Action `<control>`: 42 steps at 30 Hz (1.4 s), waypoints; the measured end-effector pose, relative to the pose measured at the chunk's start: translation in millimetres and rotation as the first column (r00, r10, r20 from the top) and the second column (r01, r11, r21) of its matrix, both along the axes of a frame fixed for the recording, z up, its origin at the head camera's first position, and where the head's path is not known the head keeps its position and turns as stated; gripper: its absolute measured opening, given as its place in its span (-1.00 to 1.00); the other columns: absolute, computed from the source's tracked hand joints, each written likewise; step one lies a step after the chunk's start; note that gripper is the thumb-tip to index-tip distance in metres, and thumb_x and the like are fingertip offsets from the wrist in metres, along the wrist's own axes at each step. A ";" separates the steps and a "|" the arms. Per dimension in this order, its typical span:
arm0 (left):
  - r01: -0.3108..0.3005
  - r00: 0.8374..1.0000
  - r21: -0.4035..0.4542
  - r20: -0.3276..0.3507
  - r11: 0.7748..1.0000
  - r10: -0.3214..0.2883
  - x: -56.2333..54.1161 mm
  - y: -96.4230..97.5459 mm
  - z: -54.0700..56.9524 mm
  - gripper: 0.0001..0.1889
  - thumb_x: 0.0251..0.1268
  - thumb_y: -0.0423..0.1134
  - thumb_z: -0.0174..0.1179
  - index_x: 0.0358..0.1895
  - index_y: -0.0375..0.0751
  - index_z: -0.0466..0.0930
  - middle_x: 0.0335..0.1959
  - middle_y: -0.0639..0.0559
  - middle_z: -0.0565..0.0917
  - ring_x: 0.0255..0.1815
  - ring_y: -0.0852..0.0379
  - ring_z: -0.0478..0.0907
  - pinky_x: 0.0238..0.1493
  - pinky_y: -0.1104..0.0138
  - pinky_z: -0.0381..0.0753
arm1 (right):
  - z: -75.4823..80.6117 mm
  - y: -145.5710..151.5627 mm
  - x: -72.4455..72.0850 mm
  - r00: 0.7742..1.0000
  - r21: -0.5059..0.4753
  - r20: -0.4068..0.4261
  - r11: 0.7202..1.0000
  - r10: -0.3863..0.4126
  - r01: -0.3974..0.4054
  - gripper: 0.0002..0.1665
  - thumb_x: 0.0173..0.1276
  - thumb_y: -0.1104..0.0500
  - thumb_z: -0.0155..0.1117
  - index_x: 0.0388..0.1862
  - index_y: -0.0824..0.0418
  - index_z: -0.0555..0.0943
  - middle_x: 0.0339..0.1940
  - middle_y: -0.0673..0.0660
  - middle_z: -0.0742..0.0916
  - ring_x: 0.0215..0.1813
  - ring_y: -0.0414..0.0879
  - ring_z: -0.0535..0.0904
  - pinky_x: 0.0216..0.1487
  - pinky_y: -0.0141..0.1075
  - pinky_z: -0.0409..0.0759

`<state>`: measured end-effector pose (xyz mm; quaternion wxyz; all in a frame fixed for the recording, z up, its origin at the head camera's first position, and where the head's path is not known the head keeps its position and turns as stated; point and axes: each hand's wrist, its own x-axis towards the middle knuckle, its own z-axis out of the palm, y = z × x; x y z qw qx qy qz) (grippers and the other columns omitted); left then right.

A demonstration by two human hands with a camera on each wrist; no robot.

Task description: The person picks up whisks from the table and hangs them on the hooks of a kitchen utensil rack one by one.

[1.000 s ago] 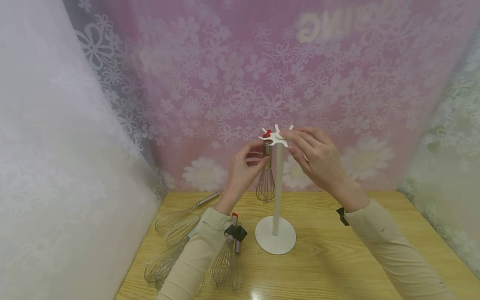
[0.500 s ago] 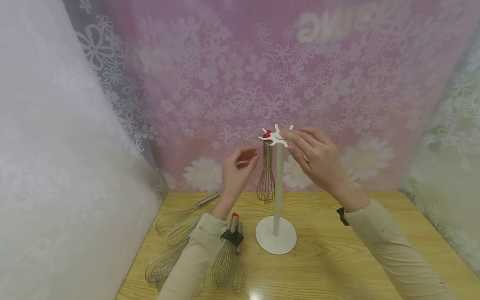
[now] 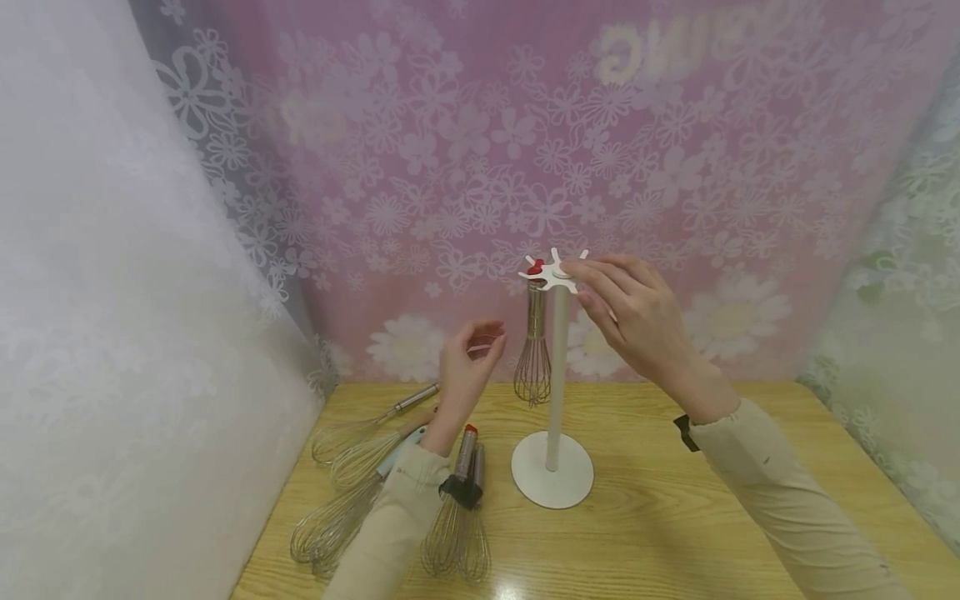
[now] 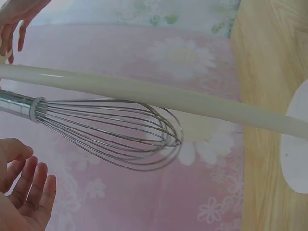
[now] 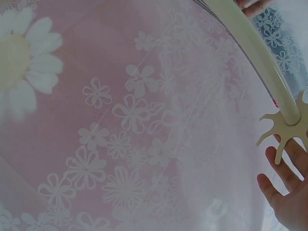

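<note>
A white stand with a round base and a top of several hooked arms stands upright on the table. From one of its left arms hangs a whisk by a red end, wires pointing down. My left hand is to the left of that whisk, apart from it, fingers loosely bent and holding nothing. In the left wrist view the whisk crosses in front of the pole. My right hand rests its fairly straight fingers on the hooked top, thumb beside its edge.
Several whisks lie on the wooden table at the left, among them a whisk with a light-blue handle. A red-tipped whisk lies partly behind my left wrist strap. A flowered pink curtain hangs behind the table.
My left hand has let go of the hanging whisk and moved left and down from it. The whisk stays on the stand. My right hand remains on the stand's top.
</note>
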<state>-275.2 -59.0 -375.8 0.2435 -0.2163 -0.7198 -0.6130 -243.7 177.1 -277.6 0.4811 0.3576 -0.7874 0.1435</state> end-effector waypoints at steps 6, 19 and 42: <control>-0.020 0.998 -0.016 0.057 1.000 0.021 1.3 -5.4 -20.6 -0.77 0.35 -0.42 0.32 0.03 -0.38 0.68 -0.10 -0.26 0.74 -0.10 -0.21 0.71 -0.03 -0.04 0.74 | -1.6 -0.5 -0.1 1.000 -0.017 -0.004 1.000 0.010 -0.010 -0.44 0.70 -0.13 -0.17 0.30 0.15 0.61 0.04 0.22 0.77 0.16 0.23 0.57 0.24 0.10 0.51; -0.016 0.978 -0.144 0.206 0.989 0.046 3.2 -21.0 -66.4 -0.74 0.38 -0.33 0.31 0.08 -0.30 0.66 -0.04 -0.21 0.73 -0.05 -0.18 0.71 -0.04 0.09 0.77 | -1.8 -2.0 -1.7 1.000 -0.015 -0.004 1.000 0.017 -0.017 -0.45 0.70 -0.12 -0.17 0.31 0.14 0.60 0.06 0.22 0.76 0.16 0.27 0.57 0.26 0.10 0.50; 0.059 0.896 -0.557 0.396 0.829 0.202 13.9 -38.1 -123.2 -0.67 0.38 -0.28 0.30 0.13 -0.37 0.60 -0.07 -0.21 0.73 -0.09 -0.11 0.70 -0.16 0.11 0.74 | -1.4 0.3 -2.0 1.000 -0.010 0.001 1.000 0.003 -0.003 -0.42 0.70 -0.13 -0.19 0.28 0.17 0.62 0.03 0.23 0.77 0.16 0.23 0.56 0.25 0.08 0.50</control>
